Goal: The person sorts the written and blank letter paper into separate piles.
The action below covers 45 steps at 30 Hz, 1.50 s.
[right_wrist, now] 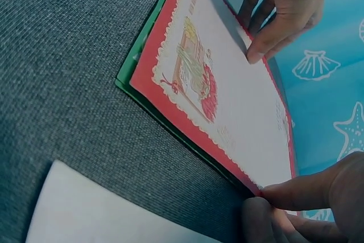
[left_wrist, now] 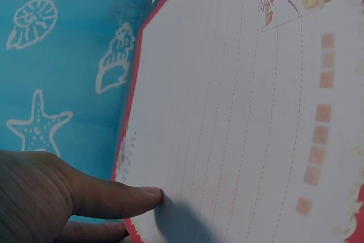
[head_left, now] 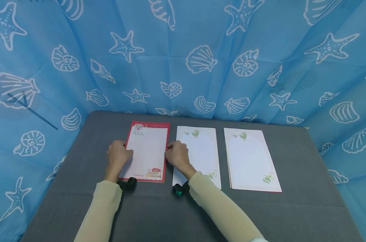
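A sheet of red-bordered letter paper (head_left: 148, 144), with dotted lines and printed flowers, is at the left of the table. My left hand (head_left: 118, 156) pinches its left edge, the thumb (left_wrist: 114, 196) flat on the printed face and the other fingers at the outer side. On the opposite edge, my right hand (head_left: 177, 155) pinches the paper between thumb (right_wrist: 304, 190) and curled fingers. Beneath the red border, a green edge (right_wrist: 128, 78) sticks out in the right wrist view. The right forearm crosses over a white sheet with green leaf prints (head_left: 198, 144).
Farther right lies a stack of white leaf-printed sheets (head_left: 250, 158) with a reddish edge showing below. Grey cloth (head_left: 298, 168) covers the table. A blue curtain (head_left: 171, 67) with shells and starfish hangs behind it and at both sides.
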Available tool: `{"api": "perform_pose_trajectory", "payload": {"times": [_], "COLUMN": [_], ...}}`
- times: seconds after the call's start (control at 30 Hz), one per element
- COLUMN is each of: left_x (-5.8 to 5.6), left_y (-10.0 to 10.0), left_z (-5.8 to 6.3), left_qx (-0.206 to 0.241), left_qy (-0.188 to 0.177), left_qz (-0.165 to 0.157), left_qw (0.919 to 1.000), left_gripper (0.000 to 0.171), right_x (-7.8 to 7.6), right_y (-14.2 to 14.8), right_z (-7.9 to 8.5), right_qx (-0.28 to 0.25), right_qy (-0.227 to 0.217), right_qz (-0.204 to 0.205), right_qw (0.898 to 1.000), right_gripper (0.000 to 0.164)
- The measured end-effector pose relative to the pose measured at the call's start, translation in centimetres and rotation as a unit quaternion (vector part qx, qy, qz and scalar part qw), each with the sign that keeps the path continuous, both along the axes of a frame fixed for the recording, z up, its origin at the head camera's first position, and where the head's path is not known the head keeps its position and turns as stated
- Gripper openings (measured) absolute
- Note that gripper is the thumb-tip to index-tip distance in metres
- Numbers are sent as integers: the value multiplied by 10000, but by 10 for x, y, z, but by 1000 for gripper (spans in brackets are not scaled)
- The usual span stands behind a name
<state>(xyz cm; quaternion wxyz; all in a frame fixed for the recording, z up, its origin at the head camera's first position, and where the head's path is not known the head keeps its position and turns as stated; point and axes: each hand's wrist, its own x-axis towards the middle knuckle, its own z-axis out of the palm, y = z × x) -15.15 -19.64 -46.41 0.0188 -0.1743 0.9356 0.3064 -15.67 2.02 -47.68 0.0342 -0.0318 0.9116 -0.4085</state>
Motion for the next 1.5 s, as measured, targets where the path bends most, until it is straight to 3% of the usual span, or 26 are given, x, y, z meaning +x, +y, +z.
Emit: {"api": "perform_pose_trajectory", "payload": {"times": [0.33, 0.53, 0.7, 0.97, 1.5], "left_x": [0, 1, 0, -2, 1], "left_y": [-1, 8, 25, 60, 126], "left_z": [1, 6, 6, 4, 0], "left_qx": [94, 44, 176, 829, 1596], "left_qy": [-71, 335, 774, 1294, 1397], "left_qz": [3, -86, -359, -988, -1883], "left_qw": [9999, 9994, 9962, 9832, 9589], "left_gripper": [36, 44, 47, 41, 33], "right_x": [1, 1, 2, 5, 18], "right_y": [6, 21, 39, 73, 135], "right_z": [5, 12, 13, 14, 17], "right_qx": [-139, -198, -234, -216, -111], "right_qy": [37, 277, 404, 726, 877], "right_qz": [76, 102, 146, -104, -430], "right_qw": [9999, 9994, 9988, 9971, 9952], "right_gripper": [22, 23, 25, 23, 30]}}
